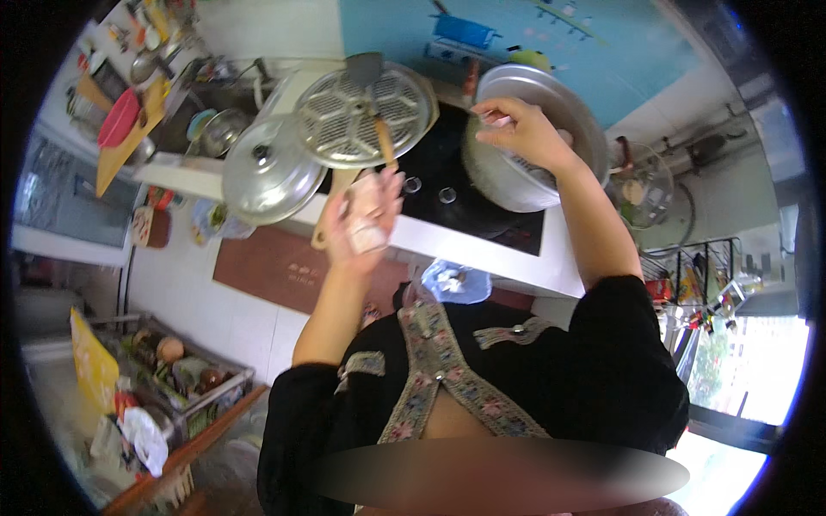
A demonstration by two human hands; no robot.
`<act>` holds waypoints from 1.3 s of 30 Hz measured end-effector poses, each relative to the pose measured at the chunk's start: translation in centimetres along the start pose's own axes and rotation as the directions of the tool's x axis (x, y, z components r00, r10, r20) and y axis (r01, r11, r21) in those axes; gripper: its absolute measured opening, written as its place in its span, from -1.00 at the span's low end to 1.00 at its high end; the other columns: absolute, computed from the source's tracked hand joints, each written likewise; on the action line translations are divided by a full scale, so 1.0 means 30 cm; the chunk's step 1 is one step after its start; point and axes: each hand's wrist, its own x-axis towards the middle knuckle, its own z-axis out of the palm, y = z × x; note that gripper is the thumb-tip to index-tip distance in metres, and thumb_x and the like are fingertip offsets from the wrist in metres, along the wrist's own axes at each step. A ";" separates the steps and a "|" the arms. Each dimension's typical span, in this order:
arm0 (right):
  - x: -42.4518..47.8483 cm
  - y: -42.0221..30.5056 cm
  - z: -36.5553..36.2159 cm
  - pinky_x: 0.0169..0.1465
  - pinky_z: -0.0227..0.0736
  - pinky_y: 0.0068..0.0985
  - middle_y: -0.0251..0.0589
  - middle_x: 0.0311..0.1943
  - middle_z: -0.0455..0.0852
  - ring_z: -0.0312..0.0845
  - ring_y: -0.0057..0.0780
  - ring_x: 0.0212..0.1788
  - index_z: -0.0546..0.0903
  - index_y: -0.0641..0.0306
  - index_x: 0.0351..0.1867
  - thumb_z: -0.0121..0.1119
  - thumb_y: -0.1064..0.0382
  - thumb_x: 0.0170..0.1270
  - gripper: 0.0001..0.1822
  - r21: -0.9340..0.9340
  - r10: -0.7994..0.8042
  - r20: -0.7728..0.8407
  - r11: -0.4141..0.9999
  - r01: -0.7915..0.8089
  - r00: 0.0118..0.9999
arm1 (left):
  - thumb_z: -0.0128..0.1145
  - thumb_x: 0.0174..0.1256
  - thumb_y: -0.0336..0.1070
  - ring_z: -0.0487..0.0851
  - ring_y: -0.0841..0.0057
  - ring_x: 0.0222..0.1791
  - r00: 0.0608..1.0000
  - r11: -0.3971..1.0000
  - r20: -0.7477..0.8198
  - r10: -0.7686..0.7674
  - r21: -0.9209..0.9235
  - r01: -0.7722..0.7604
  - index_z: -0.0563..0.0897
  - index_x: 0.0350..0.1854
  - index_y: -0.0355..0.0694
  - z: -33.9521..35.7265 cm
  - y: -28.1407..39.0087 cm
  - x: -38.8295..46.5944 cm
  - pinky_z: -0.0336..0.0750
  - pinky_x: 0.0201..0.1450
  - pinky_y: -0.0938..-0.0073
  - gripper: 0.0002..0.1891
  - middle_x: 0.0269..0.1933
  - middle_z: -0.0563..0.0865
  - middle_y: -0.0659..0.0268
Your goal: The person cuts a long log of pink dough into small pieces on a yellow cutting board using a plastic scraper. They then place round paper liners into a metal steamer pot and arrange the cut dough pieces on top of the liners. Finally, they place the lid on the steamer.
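My left hand (364,222) is palm up and holds several pale pinkish pieces (366,213), perhaps raw meat. It is in front of the counter edge, by the handle of a wooden board. My right hand (513,126) is over the near left rim of a large aluminum pot (516,187), fingers curled and apart; whether something small is between them cannot be told. Some pale food lies in the pot, partly hidden by the hand. Left of the pot are a round perforated steamer tray (329,122) with a spatula (366,69) across it and a domed metal lid (271,180).
The pot stands on a black glass cooktop (439,168). A sink (174,126) with a metal bowl is at the left. Below the counter hang or stand a blue bag-lined bin (461,290) and a brown mat (258,261). A glass lid (645,187) is at the right.
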 end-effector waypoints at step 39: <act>0.007 -0.376 0.393 0.16 0.52 -0.25 -0.18 -0.03 0.69 0.57 -0.11 0.13 0.61 0.15 0.11 0.50 0.22 -0.09 -0.38 -0.160 -0.338 0.300 0.904 0.397 0.892 | -0.05 0.49 0.31 0.51 0.11 0.41 0.958 0.941 -0.049 -0.284 0.179 0.288 0.41 0.43 -0.32 -0.021 0.036 0.009 0.37 0.48 -0.01 -0.23 0.38 0.56 0.00</act>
